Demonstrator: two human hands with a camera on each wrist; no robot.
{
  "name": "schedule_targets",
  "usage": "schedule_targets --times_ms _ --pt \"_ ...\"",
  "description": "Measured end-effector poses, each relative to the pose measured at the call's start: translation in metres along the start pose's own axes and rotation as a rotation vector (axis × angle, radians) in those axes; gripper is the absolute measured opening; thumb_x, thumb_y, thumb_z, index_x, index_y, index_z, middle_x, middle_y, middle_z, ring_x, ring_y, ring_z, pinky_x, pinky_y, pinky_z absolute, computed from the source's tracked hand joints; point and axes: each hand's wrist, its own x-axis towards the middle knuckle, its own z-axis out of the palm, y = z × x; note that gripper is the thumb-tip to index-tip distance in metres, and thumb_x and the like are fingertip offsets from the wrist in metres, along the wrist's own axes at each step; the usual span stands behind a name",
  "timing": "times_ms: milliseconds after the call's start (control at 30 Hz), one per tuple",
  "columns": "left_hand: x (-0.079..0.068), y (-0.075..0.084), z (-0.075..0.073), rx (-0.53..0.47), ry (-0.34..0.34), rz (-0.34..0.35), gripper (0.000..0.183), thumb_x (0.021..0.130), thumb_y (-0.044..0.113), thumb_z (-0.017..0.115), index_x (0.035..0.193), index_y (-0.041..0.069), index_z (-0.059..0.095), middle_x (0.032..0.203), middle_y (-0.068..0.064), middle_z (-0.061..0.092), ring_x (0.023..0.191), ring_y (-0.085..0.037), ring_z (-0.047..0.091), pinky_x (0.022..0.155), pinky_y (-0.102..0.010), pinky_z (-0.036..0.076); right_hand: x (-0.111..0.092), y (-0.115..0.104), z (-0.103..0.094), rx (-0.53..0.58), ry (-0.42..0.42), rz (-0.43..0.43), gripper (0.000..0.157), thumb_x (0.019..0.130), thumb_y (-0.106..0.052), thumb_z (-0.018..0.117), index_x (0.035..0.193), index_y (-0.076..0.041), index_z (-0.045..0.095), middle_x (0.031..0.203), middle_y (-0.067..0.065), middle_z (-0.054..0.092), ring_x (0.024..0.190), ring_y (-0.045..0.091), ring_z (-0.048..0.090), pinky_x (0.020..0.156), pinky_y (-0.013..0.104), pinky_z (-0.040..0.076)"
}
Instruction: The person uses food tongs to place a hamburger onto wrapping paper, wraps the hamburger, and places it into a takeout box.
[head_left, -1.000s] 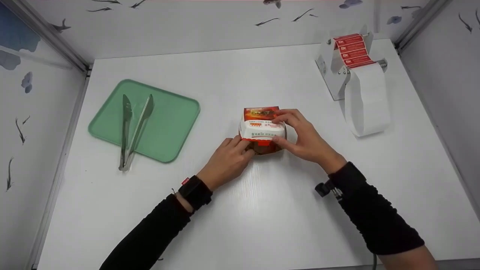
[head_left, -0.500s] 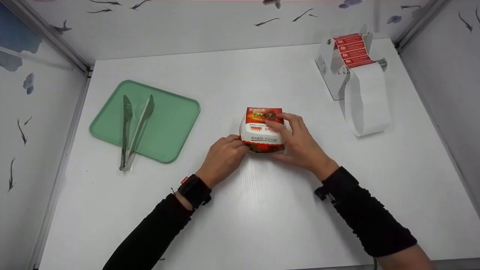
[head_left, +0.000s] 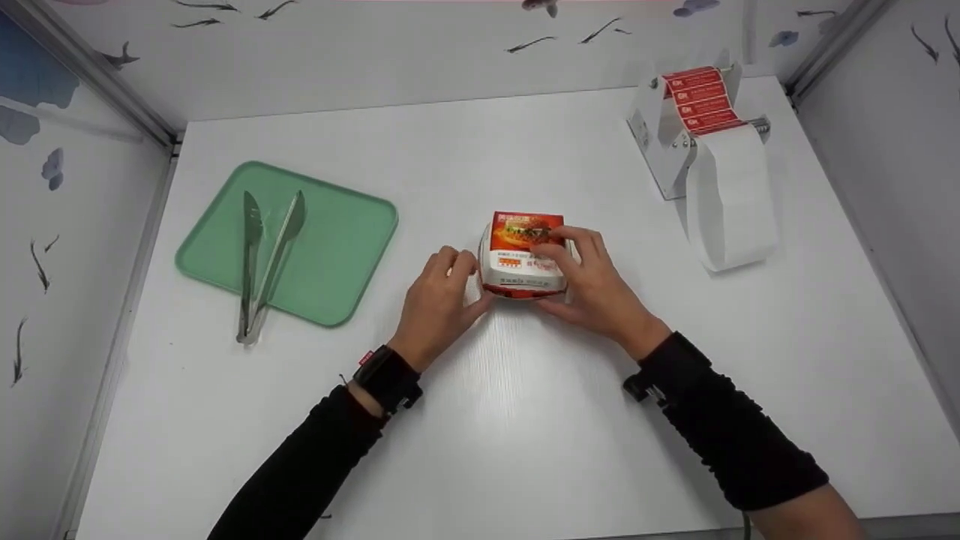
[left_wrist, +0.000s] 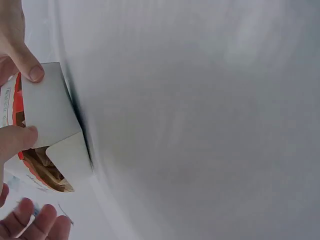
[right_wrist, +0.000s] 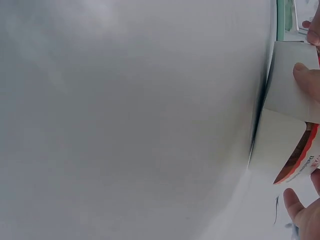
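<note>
A burger box (head_left: pixel 521 259) with a burger picture on its lid stands on the white table between the two hands. My right hand (head_left: pixel 600 289) holds its right side, fingertips over the lid and thumb low at the front. My left hand (head_left: pixel 435 304) is at the box's front left corner. In the left wrist view the left thumb (left_wrist: pixel 17 140) touches the white front panel (left_wrist: pixel 52 102), while the left fingers (left_wrist: pixel 37 225) stay off the side, relaxed. Brown wrapping paper (left_wrist: pixel 45 167) shows through the gap under the lid. The right thumb (right_wrist: pixel 307 82) lies on the front panel too.
At the left lies a green tray (head_left: pixel 337 255) with metal tongs (head_left: pixel 274 262) across it, their joined end past its front edge. A label dispenser (head_left: pixel 694 127) with red labels and a hanging white strip stands at the back right. Walls border the table.
The right hand has shifted from the lid's front to the box's right side. The left hand has drawn its fingers up and out from the front left corner. The lid's front sits lower.
</note>
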Motion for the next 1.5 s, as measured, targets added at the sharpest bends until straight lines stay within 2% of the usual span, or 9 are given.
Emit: schedule_targets --times_ms 133,233,500,800,900,1033,1167,1400,1500 --pt "0.005 -0.001 0.001 -0.133 -0.073 -0.041 0.075 0.09 0.024 0.09 0.15 0.008 0.047 0.153 -0.02 0.053 0.136 -0.032 0.064 0.109 -0.04 0.057 0.0 0.0 -0.001 0.036 -0.005 0.031 0.089 0.079 -0.022 0.098 0.153 -0.021 0.048 0.161 0.019 0.036 0.148 0.038 0.036 0.112 0.052 0.053" --pt "0.007 0.0 0.001 -0.199 -0.116 -0.04 0.082 0.093 0.02 0.087 0.159 0.008 0.04 0.163 -0.024 0.045 0.137 -0.037 0.064 0.11 -0.042 0.056 0.0 0.0 -0.001 0.051 -0.01 0.047 0.093 0.08 -0.02 0.097 0.156 -0.022 0.044 0.165 0.019 0.031 0.152 0.037 0.034 0.112 0.053 0.055" --pt "0.01 0.006 0.001 -0.203 -0.138 -0.035 0.065 0.096 0.012 0.083 0.151 0.008 0.049 0.155 -0.021 0.055 0.136 -0.035 0.066 0.109 -0.039 0.057 0.002 0.0 0.001 0.076 0.014 0.061 0.089 0.081 -0.011 0.095 0.156 -0.018 0.048 0.158 0.02 0.038 0.147 0.038 0.038 0.109 0.047 0.057" --pt "0.011 0.006 0.004 -0.165 -0.104 -0.026 0.056 0.095 0.008 0.081 0.144 0.009 0.055 0.145 -0.015 0.06 0.116 -0.029 0.075 0.098 -0.034 0.062 0.003 0.001 0.006 0.134 0.082 0.098 0.078 0.081 -0.005 0.094 0.149 -0.015 0.057 0.151 0.021 0.041 0.144 0.04 0.037 0.116 0.057 0.045" --pt "0.011 0.007 0.005 -0.144 -0.106 -0.039 0.055 0.096 0.008 0.08 0.145 0.009 0.056 0.144 -0.015 0.06 0.101 -0.026 0.078 0.09 -0.033 0.064 0.004 -0.004 0.008 0.109 0.09 0.171 0.077 0.08 -0.008 0.095 0.147 -0.019 0.058 0.153 0.025 0.037 0.146 0.044 0.037 0.116 0.06 0.045" --pt "0.012 0.009 0.005 -0.167 -0.121 -0.087 0.054 0.097 0.006 0.077 0.147 0.012 0.057 0.142 -0.016 0.058 0.088 -0.023 0.075 0.08 -0.033 0.065 0.004 -0.014 0.01 0.138 0.038 0.333 0.079 0.082 -0.01 0.094 0.149 -0.026 0.055 0.16 0.028 0.031 0.147 0.049 0.045 0.115 0.061 0.05" --pt "0.013 0.012 0.005 -0.211 -0.125 -0.145 0.055 0.095 0.003 0.077 0.145 0.015 0.058 0.137 -0.018 0.058 0.092 -0.026 0.075 0.08 -0.034 0.065 0.004 -0.019 0.013 0.196 -0.007 0.429 0.082 0.084 -0.007 0.092 0.152 -0.027 0.05 0.161 0.025 0.031 0.141 0.048 0.053 0.109 0.057 0.056" --pt "0.014 0.011 0.007 -0.265 -0.094 -0.148 0.055 0.092 -0.001 0.079 0.141 0.011 0.058 0.132 -0.019 0.061 0.119 -0.028 0.071 0.098 -0.036 0.063 0.004 -0.021 0.013 0.225 -0.014 0.441 0.084 0.084 -0.007 0.092 0.153 -0.028 0.049 0.16 0.023 0.033 0.14 0.047 0.051 0.11 0.057 0.055" --pt "0.015 0.008 0.007 -0.317 -0.107 -0.152 0.058 0.09 -0.002 0.08 0.141 0.01 0.055 0.131 -0.02 0.06 0.119 -0.027 0.07 0.098 -0.035 0.062 0.004 -0.02 0.013 0.231 -0.019 0.44 0.084 0.085 -0.007 0.092 0.154 -0.028 0.049 0.161 0.022 0.033 0.142 0.047 0.05 0.111 0.058 0.054"
